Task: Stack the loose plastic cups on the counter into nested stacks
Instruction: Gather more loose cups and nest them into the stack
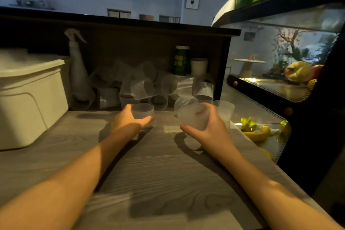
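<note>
So the table (158, 164) is where everything gets worked, with a big white bin (28, 91) parked at the left and the jumbled pile of loose cups (149, 84) heaped against the dark back panel, some tipped on their sides, some upright, and no tidy stack can be made out yet. Two cups are already picked out in front of that pile: the left cup (142, 111) is grasped by the left hand (128, 119), fingers and thumb wrapped round its ribbed wall, rim up, low over the table or on it, hard to tell which. The right cup (193, 117) is held in the right hand (211, 127), tilted with its mouth toward the camera and lifted clear. Probably the nesting should be done by keeping the left cup steady as the base, the right one turned upright and lined up over the rim, then dropped straight in. Thin plastic like this likely buckles, so a light grip is advised.
</note>
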A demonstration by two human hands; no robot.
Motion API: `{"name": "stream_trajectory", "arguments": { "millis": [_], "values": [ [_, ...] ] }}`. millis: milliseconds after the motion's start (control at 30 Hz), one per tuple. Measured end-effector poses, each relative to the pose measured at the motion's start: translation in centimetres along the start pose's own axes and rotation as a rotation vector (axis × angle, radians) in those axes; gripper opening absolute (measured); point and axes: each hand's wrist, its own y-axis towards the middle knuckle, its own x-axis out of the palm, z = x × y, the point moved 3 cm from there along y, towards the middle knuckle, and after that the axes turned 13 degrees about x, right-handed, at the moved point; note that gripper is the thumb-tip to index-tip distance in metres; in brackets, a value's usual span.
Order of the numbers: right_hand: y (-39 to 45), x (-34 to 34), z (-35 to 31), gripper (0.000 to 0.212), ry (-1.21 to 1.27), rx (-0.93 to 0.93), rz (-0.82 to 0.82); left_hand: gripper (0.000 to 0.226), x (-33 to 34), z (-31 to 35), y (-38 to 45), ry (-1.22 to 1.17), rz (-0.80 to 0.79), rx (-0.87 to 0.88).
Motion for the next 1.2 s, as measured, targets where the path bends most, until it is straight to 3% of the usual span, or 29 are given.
{"name": "stream_trajectory", "arguments": {
  "millis": [67, 167, 200, 433, 667, 867, 967, 1100, 1200],
  "values": [
    [0.1, -0.9, 0.1, 0.076, 0.111, 0.041, 0.028, 0.064, 0.2, 0.2, -0.2, -0.164, 0.088, 0.057],
    [0.4, -1.9, 0.6, 0.069, 0.198, 0.104, 0.052, 0.091, 0.0, 0.5, -0.9, -0.334, 0.052, 0.076],
    [0.3, -1.9, 0.7, 0.070, 0.167, 0.106, 0.045, 0.090, -0.1, 0.9, -1.2, -0.331, 0.041, 0.091],
    [-0.2, -0.8, 0.5, 0.081, -0.206, -0.021, 0.037, 0.032, -0.9, 5.7, -4.2, -0.302, 0.009, 0.375],
    [-1.4, 0.7, -1.1, 0.095, -0.540, -0.244, 0.047, 0.040, -0.8, 6.8, -4.6, -0.143, 0.021, 0.457],
    [-2.4, 1.8, -2.3, 0.095, -0.651, -0.405, 0.053, 0.056, 0.5, 7.7, -5.2, -0.034, -0.005, 0.689],
    [-2.7, 2.1, -2.8, 0.094, -0.601, -0.411, 0.019, 0.070, 1.5, 8.0, -5.9, -0.018, -0.096, 0.681],
    [-2.5, 2.2, -2.6, 0.092, -0.455, -0.375, 0.015, 0.079, 3.6, 8.6, -6.9, -0.073, -0.353, 0.571],
    [-2.1, 1.8, -2.3, 0.091, -0.440, -0.355, 0.006, 0.082, 3.9, 7.9, -6.6, -0.226, -0.373, 0.493]
  ]
}}
